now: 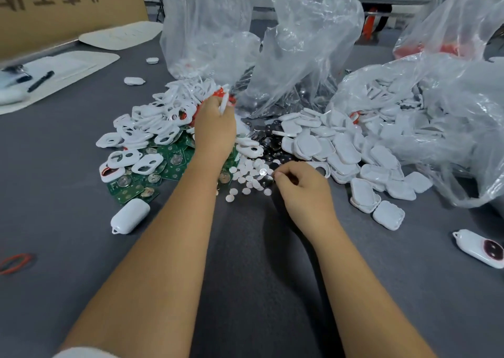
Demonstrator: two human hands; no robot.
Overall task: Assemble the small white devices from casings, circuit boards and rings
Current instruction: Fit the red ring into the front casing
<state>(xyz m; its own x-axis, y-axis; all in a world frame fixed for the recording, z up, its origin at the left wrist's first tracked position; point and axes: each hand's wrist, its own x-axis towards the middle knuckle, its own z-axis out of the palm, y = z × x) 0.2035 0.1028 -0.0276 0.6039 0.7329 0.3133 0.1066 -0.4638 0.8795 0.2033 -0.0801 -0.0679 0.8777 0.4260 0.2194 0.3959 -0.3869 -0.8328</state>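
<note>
My left hand reached far forward and pinched a white casing on edge, its long axis running away from me, above the pile of open-faced casings. My right hand sat nearer, fingers curled, tips pinched at the small white discs just to its left; what they held I couldn't tell. The green circuit boards lay left of my left forearm, so that hand seemed closer to them.

left hand gripping, right hand pinching
</note>
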